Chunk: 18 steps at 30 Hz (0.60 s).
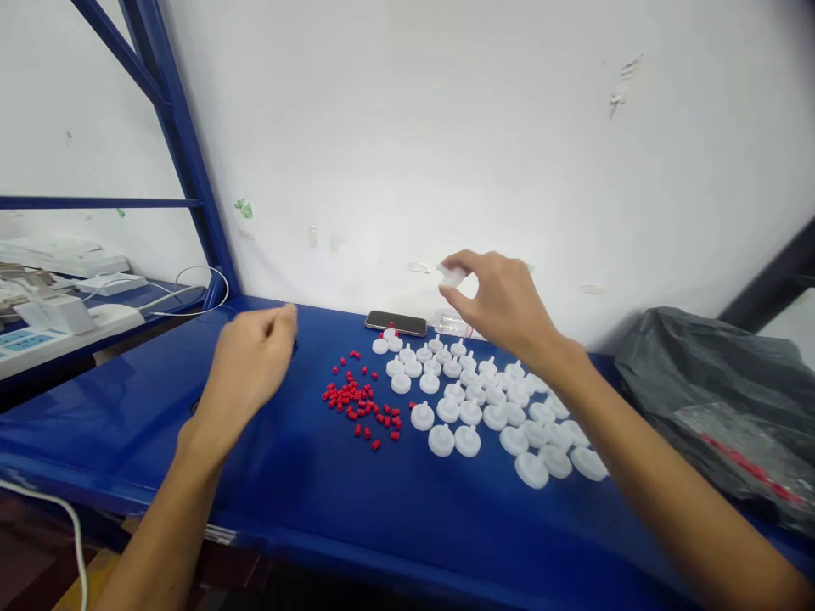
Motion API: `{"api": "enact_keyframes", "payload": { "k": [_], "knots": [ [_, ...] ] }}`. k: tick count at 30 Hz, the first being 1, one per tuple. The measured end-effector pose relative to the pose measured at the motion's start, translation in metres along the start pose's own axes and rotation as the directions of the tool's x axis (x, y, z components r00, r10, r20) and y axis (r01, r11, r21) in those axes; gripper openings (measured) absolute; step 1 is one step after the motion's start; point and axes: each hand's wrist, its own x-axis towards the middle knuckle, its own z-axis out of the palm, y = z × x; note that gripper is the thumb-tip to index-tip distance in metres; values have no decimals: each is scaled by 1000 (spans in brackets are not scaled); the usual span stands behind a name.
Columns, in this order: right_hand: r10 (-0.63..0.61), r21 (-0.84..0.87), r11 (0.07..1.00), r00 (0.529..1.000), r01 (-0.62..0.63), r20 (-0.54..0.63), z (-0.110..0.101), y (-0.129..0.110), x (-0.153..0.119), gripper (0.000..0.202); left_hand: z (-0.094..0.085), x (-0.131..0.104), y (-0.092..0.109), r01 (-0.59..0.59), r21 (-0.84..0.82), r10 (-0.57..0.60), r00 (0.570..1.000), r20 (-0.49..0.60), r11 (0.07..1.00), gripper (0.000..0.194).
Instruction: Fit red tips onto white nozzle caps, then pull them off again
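Note:
My right hand [493, 297] is raised over the far side of the table, its thumb and fingers pinching a white plastic piece [453, 276] by the edges. Below it, many white round caps with short nozzles [471, 413] stand spread on the blue tabletop. To the left, my left hand [258, 352] hovers with curled fingers; whatever they may hold is hidden. Between the hands lies a loose scatter of small red caps [356, 399]. Behind them, a few white nozzle caps [388, 341] with red tips sit in a small group.
A phone [396, 323] and a clear plastic bottle [451, 324] lie by the wall. On the right is a dark plastic bag [700, 373] with a clear bag of red pieces. A power strip [70, 335] and white cables occupy the left, beside a blue metal post [184, 144].

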Motion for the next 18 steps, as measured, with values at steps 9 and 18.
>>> {"api": "enact_keyframes", "payload": {
  "k": [9,18],
  "knots": [
    [292,-62,955,884,-289,365,7,28,2,13,31,2,-25,-227,298,53,867,495,927,26],
    [459,-223,885,683,-408,569,32,83,-10,10,42,4,-39,-309,346,54,809,585,886,26]
  ]
}}
